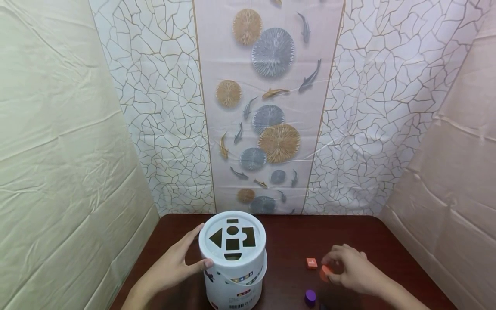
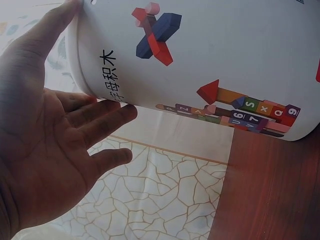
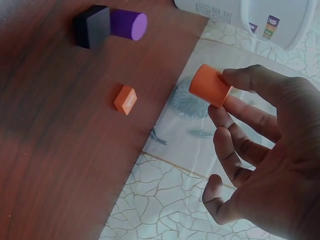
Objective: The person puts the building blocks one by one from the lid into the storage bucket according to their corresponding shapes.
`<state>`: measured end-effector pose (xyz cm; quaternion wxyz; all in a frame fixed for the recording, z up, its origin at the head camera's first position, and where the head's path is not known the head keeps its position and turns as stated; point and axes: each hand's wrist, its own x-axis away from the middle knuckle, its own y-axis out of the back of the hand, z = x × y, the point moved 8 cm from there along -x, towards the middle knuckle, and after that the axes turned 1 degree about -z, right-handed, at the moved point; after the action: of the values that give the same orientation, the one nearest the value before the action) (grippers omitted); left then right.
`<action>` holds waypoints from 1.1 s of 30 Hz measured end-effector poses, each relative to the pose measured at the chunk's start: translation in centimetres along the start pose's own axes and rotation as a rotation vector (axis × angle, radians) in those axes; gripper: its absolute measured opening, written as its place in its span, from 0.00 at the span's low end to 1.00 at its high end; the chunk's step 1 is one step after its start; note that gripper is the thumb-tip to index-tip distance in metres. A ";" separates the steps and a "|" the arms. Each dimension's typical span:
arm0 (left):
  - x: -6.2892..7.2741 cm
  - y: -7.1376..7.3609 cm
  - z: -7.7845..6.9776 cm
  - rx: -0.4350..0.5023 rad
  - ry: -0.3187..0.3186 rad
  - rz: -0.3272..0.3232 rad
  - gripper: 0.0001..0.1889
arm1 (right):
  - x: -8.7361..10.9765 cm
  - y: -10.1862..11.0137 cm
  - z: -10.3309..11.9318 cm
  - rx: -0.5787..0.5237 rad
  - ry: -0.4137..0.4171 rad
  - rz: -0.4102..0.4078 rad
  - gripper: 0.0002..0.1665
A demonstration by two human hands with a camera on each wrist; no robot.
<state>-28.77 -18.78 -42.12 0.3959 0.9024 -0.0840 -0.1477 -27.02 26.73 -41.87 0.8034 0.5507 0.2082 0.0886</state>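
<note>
My right hand [image 1: 354,269] pinches an orange cylinder block [image 3: 209,86] between thumb and fingertips, at the right side of the table. The other fingers of that hand bend loosely below it in the right wrist view. On the left, a white bucket [image 1: 234,282] stands upright, its white lid [image 1: 212,252] cut with shaped holes. My left hand [image 1: 176,265] rests against the bucket's left side, thumb and fingers spread along the lid's rim. Seen from the left wrist, those fingers are mostly straight and the palm is apart from the bucket wall.
A small orange block [image 1: 311,263] with a pale mark lies left of the right hand. Nearer the front are a purple cylinder [image 1: 310,298] and a black block [image 3: 92,27] beside it. The bucket's handle [image 1: 265,269] hangs down. Patterned cloth [image 1: 271,181] rises behind the dark red table [image 1: 286,232].
</note>
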 end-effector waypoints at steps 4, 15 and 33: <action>0.0 0.0 0.0 0.000 -0.003 0.003 0.59 | -0.2 0.5 0.8 -0.002 0.046 -0.026 0.12; 0.1 0.3 -0.7 -0.005 -0.060 -0.016 0.57 | -1.4 2.5 4.0 -0.025 0.182 -0.134 0.11; 0.0 0.0 -0.2 0.019 0.008 0.006 0.59 | -3.7 4.9 8.9 -0.141 0.376 -0.186 0.14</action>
<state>-28.70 -18.67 -41.96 0.3883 0.9064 -0.0864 -0.1420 -26.11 19.66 -33.78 0.7918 0.4454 0.3974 0.1295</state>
